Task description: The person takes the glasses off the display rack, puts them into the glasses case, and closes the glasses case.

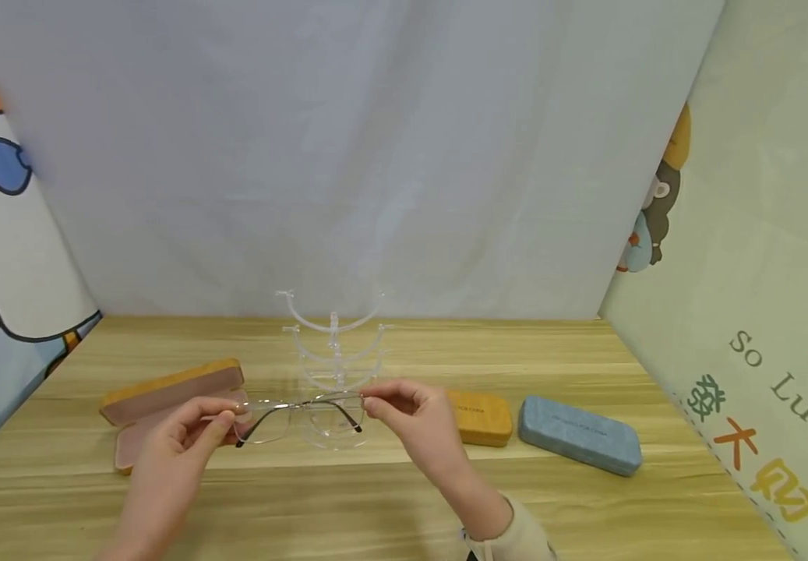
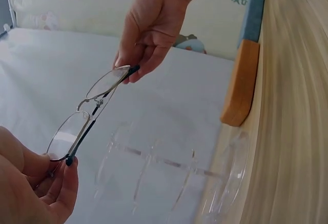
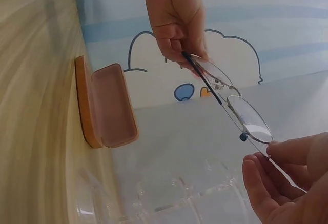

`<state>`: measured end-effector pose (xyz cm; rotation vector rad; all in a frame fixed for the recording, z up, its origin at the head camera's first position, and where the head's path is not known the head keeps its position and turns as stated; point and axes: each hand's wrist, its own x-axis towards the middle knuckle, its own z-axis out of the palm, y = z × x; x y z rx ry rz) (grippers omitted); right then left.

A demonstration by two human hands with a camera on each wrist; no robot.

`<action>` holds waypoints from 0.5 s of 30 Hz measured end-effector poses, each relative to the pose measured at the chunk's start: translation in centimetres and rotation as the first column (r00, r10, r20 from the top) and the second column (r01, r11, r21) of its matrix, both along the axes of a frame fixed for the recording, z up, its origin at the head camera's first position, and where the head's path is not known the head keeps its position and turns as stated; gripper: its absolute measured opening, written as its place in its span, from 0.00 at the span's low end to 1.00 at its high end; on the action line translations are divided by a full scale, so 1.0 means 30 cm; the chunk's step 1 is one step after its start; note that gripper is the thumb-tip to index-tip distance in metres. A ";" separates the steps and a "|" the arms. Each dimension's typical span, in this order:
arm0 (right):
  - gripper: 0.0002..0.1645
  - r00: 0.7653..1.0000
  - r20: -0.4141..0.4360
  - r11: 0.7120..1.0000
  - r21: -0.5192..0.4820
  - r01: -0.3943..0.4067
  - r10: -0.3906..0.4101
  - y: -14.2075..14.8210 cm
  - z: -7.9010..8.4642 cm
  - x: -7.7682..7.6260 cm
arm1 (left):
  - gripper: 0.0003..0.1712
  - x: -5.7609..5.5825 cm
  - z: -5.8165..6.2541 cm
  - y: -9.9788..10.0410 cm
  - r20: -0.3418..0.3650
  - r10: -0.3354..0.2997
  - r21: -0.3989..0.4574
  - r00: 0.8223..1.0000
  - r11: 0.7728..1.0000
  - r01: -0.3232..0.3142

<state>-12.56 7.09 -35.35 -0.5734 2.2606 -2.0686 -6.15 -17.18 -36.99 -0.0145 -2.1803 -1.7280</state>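
A pair of thin-rimmed metal eyeglasses (image 1: 296,405) is held up above the table between both hands. My left hand (image 1: 178,448) pinches one end of the frame with thumb and fingers. At the opposite end my right hand (image 1: 423,427) pinches the other corner near the hinge. The dark-tipped temples look folded behind the lenses in the left wrist view. Just behind the glasses stands a clear tiered eyeglass display stand (image 1: 336,351), its lower part seen partly through the lenses. An opened orange glasses case (image 3: 115,106) with a pink lining lies beyond my left hand.
A closed orange glasses case (image 1: 482,418) sits right of the stand, partly behind my right hand. Beside it lies a closed blue glasses case (image 1: 579,434). A pale cloth backdrop (image 1: 347,156) rises at the table's back edge, with printed panels on both sides.
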 end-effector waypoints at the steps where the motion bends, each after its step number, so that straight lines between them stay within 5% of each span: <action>1: 0.11 1.000 0.007 1.000 0.008 -0.007 0.007 -0.008 -0.007 0.002 | 0.11 0.003 -0.004 -0.009 -0.011 0.008 -0.009 1.000 1.000 -0.008; 7: 0.09 0.999 0.028 0.999 0.019 -0.045 0.045 -0.057 -0.040 0.004 | 0.07 0.008 -0.019 -0.060 -0.086 0.049 -0.094 0.995 0.994 -0.057; 15: 0.06 0.995 0.046 0.993 0.076 -0.093 0.090 -0.156 -0.081 -0.008 | 0.09 0.019 -0.066 -0.153 0.027 0.149 -0.152 0.988 0.978 -0.143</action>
